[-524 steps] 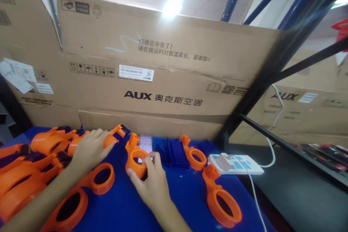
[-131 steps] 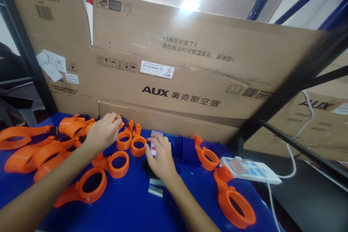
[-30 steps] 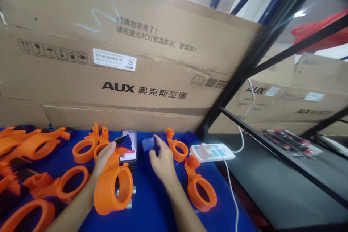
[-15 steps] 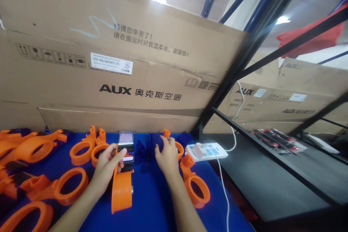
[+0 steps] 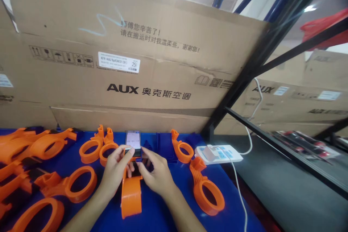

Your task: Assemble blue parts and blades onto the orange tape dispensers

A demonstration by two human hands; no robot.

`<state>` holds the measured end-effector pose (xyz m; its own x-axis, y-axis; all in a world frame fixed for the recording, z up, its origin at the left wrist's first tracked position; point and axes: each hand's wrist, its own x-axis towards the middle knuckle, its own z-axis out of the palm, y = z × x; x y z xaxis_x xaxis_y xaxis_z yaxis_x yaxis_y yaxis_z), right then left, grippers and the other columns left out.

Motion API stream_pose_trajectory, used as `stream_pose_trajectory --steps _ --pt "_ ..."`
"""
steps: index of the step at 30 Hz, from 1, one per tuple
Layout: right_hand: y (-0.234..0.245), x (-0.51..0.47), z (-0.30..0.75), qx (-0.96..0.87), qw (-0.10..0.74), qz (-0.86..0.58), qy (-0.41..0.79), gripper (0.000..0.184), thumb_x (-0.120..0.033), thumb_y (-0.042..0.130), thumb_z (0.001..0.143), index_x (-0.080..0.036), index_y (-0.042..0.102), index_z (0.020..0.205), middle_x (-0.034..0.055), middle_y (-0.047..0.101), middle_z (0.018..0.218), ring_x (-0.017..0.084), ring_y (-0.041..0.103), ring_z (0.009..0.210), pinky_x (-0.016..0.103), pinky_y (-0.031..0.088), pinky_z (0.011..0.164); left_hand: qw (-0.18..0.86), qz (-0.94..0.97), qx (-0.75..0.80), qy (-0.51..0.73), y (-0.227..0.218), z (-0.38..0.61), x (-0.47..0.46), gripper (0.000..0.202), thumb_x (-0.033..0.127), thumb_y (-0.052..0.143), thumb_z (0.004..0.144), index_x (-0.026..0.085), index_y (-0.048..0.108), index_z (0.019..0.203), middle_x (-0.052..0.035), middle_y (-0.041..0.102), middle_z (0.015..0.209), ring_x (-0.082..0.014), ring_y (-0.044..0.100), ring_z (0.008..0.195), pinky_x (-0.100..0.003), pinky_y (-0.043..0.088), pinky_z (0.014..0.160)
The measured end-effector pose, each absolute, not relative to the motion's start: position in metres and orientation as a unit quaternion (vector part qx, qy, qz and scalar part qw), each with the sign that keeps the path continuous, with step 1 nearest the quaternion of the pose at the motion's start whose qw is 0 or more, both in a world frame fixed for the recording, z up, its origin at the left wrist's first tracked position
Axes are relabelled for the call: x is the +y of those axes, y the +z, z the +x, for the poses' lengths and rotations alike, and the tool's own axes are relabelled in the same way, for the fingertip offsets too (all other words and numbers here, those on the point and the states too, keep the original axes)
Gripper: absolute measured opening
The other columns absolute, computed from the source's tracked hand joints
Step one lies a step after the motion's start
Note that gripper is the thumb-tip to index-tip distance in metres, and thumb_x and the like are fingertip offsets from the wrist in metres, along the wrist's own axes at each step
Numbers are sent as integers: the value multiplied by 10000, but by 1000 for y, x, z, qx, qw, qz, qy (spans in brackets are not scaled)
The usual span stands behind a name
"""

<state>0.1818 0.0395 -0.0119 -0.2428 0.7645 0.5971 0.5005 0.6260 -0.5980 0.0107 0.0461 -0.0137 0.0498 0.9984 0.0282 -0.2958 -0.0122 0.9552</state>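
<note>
My left hand [image 5: 115,168] is closed around the upper part of an orange tape dispenser [image 5: 131,199], whose wide ring hangs toward me. My right hand [image 5: 157,174] is at the dispenser's upper right side, thumb and index finger bent around a small dark blue piece [image 5: 139,159] that touches or nearly touches the orange frame. Fingers hide most of that piece. Just behind the hands lies a phone [image 5: 133,140] showing a running time. Dark blue pieces [image 5: 165,147] lie on the blue table cover beyond my right hand.
More orange dispensers [image 5: 81,185] crowd the left side; others [image 5: 208,194] lie at right beside a white power strip [image 5: 219,154] with its cable. A large cardboard box [image 5: 160,58] walls off the back. A black metal rack post [image 5: 233,76] slants at right.
My right hand has come from the dark blue pieces back to the dispenser in my left hand, now with a blue piece at its fingertips. The view has swung slightly left.
</note>
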Motion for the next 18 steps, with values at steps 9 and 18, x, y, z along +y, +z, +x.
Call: stream_pose_trajectory --steps 9,18 --pt "-13 33 181 -810 419 -400 88 563 -244 480 1005 -148 408 1555 51 730 792 161 640 590 286 563 641 582 472 385 538 -11 8 45 288 418 775 828 176 681 952 27 588 560 -101 524 440 -191 438 416" --pt "-17 37 180 -828 385 -404 47 548 -256 376 1052 -82 369 1571 50 673 703 166 608 556 289 552 613 578 489 380 531 -19 5 46 182 330 747 846 180 656 895 60 520 497 -72 415 364 -185 341 377"
